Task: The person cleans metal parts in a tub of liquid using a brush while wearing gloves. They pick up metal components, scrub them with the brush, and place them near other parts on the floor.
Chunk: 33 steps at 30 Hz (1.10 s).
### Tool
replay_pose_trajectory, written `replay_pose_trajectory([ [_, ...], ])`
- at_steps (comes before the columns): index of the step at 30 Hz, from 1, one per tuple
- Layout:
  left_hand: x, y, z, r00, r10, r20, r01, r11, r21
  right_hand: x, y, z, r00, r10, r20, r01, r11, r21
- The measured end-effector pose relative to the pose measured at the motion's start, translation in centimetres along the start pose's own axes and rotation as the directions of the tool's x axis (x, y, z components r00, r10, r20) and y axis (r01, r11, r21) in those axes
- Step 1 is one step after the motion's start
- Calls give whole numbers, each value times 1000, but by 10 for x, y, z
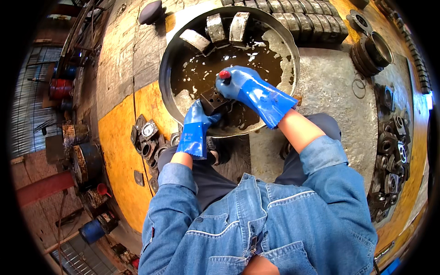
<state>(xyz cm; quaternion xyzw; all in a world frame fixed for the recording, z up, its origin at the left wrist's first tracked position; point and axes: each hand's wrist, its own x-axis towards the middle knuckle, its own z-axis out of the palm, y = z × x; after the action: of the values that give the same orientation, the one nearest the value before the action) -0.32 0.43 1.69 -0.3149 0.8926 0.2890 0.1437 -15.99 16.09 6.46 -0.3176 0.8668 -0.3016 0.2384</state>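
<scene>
A wide round metal tub [163, 80] holding murky brown liquid stands in front of me. My left hand [197, 120], in a blue rubber glove, grips the near side of a dark metal block [214, 100] with holes in it, over the liquid. My right hand [239, 83], gloved alike, is closed around a red-ended tool handle [224, 74] just above that block. The tool's working end is hidden by the glove and block. Three pale-faced blocks [215, 28] lean against the tub's far inner wall.
Rows of metal blocks [305, 27] sit beyond the tub at the right. A dark hollow cylinder [366, 55] and many small metal parts [389, 156] lie farther right. More flanged parts [149, 140] are left of the tub, with drums [87, 162] at the far left.
</scene>
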Motion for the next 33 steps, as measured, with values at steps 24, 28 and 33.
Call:
replay_pose_trajectory([
  [24, -1, 5, 0, 998, 61, -27, -63, 997, -49, -10, 14, -27, 942, 336, -4, -239, 678, 695],
  [28, 7, 3, 7, 994, 99, -51, -100, 995, -28, 16, 34, 19, 976, 217, -18, -147, 719, 680],
  [33, 4, -13, 9, 998, 63, 3, -62, 986, -155, 7, 19, 6, 959, 233, 165, -285, 787, 548],
])
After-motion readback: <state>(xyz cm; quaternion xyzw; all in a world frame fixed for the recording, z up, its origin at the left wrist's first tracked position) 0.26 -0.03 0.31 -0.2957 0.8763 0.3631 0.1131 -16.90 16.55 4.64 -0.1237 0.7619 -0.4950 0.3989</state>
